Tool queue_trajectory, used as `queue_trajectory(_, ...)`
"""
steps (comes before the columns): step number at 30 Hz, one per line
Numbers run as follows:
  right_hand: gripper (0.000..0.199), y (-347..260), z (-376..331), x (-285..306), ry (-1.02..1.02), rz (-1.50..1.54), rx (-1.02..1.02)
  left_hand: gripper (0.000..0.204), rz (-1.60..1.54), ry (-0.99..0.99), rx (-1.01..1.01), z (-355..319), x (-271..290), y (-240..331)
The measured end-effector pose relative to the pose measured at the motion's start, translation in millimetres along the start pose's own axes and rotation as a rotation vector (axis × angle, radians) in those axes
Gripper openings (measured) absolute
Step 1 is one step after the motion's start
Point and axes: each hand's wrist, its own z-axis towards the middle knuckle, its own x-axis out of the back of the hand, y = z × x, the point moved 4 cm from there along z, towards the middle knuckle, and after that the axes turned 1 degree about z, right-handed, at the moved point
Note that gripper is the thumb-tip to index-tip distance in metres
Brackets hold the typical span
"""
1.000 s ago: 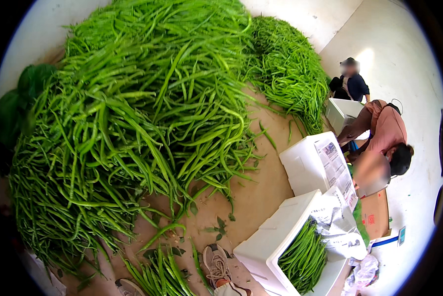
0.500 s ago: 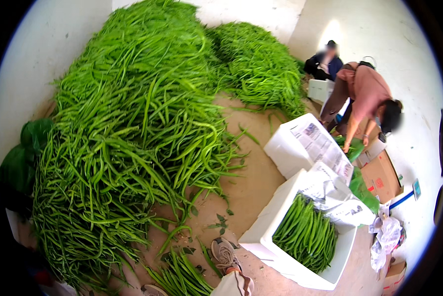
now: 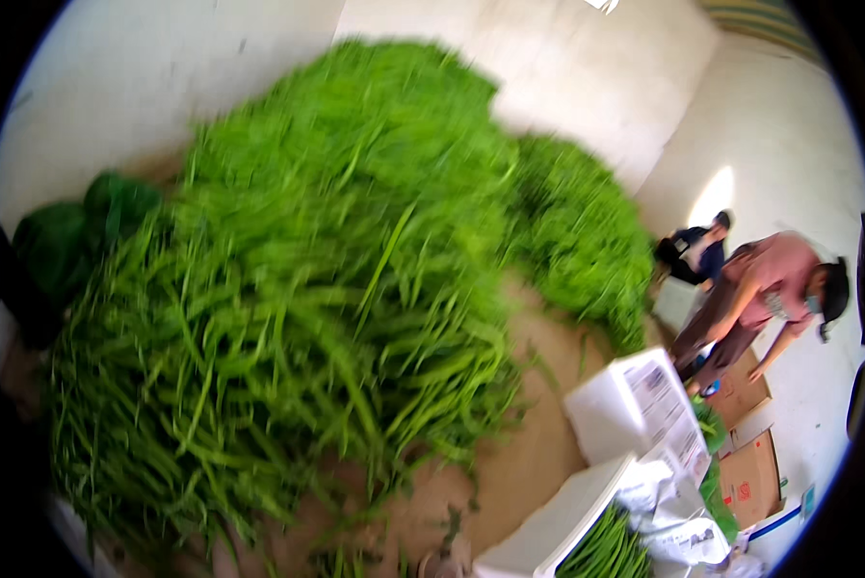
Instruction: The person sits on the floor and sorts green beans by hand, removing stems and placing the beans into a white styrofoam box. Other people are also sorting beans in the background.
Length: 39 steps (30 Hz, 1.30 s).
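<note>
Neither my left hand nor my right hand shows in the head view. A huge heap of long green peppers (image 3: 288, 337), partly smeared by motion, fills the left and middle. Behind it on the right is a smaller pepper heap (image 3: 572, 226). At the lower right, a white foam box (image 3: 538, 530) holds a layer of green peppers (image 3: 606, 551), and crumpled printed paper (image 3: 678, 530) hangs over its far side. Beyond that box is another white foam box (image 3: 601, 414) with printed paper on it. Part of my shoe (image 3: 439, 565) shows at the lower edge.
At the right, a person in a pink top (image 3: 779, 279) stands bent, arms lowered; another person in dark clothes (image 3: 702, 252) sits behind. Cardboard boxes (image 3: 750, 479) and green bags (image 3: 717, 496) lie beside the foam boxes. A green sack (image 3: 52, 241) stands at the far left.
My view has tilted up and turned left, so the heaps and boxes sit lower and farther right. The person in pink has straightened somewhat and moved their hands apart.
</note>
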Motion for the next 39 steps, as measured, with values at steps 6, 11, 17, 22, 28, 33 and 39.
queue_trajectory(6, 0.030, 21.5, 6.0, -124.4, -0.172, -0.049, -0.030, 0.018, 0.182, -0.350, 0.048, -43.0, 23.1, 43.0)
queue_trajectory(11, 0.031, 40.5, -24.7, -115.1, -0.231, -0.178, -0.010, 0.013, 0.071, -0.539, 0.285, -113.4, -16.1, 13.8)
queue_trajectory(17, 0.031, -13.3, -13.5, 27.0, -0.487, -0.707, -0.001, 0.018, -0.161, 0.158, 0.907, -251.1, -79.3, -155.7)
queue_trajectory(22, 0.036, -124.3, 120.4, 32.4, 0.113, -0.212, 0.530, 0.022, -0.543, 0.202, 0.628, -105.3, -48.4, -151.4)
queue_trajectory(28, 0.023, -120.2, 158.5, 23.6, 0.058, -0.387, 0.545, 0.029, -0.960, -0.117, 0.637, -65.8, -100.1, -166.2)
queue_trajectory(33, 0.028, -100.7, 49.0, 95.4, 0.119, -0.025, 0.360, 0.064, -1.038, -0.192, 0.514, -41.4, -111.8, -136.1)
queue_trajectory(39, 0.032, -185.4, -30.0, 38.1, -0.248, 0.102, 1.109, 0.043, -1.381, 0.361, 0.689, -18.4, -65.2, -91.5)
